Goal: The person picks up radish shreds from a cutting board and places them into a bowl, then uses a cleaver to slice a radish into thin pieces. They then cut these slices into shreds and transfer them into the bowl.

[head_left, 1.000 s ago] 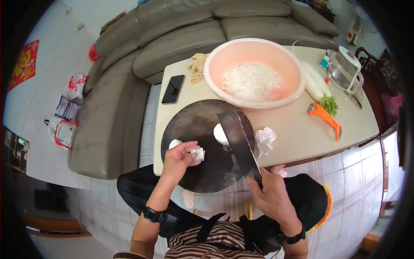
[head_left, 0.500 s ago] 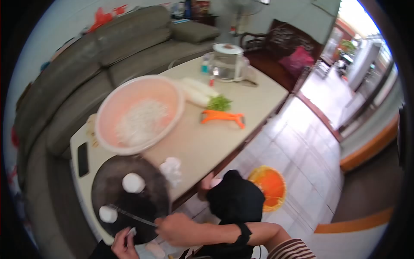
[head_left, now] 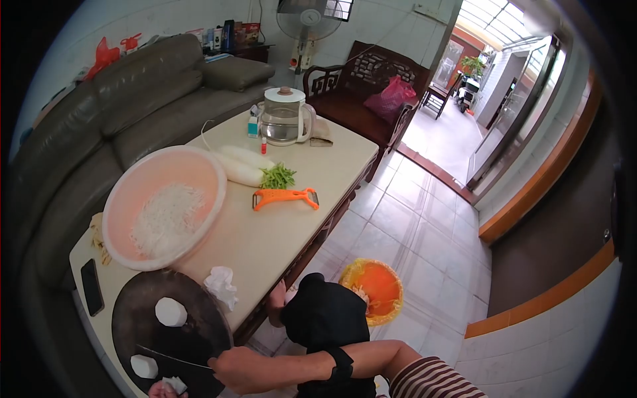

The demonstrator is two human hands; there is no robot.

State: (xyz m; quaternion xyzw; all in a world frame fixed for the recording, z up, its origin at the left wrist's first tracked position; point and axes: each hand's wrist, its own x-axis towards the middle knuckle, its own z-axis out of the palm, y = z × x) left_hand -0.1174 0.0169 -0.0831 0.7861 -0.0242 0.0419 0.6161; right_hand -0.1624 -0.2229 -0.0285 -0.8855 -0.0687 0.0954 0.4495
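Observation:
My right hand [head_left: 242,370] is closed around the handle end of a knife [head_left: 174,356], whose thin blade reaches left across a dark round chopping board [head_left: 136,308]. Two white radish chunks [head_left: 171,312] rest on the board, one above the blade and a smaller one left of it. At the bottom edge my left hand [head_left: 159,390], partly cut off by the frame, pinches a small pale piece [head_left: 176,384]; I cannot make out what it is. A crumpled white tissue [head_left: 221,286] lies beside the board.
A pink basin [head_left: 215,229] holds white shreds. Behind it are white radishes [head_left: 239,171], an orange peeler [head_left: 285,198] and a glass kettle [head_left: 281,123]. A phone [head_left: 92,287] lies at left. An orange lined bin [head_left: 391,292] stands on the floor near a black-clothed shape [head_left: 325,312].
The view has swung rightward and sharpened, so the table sits further left and lower. My left hand is now mostly out of frame. My right hand still holds the knife over the board.

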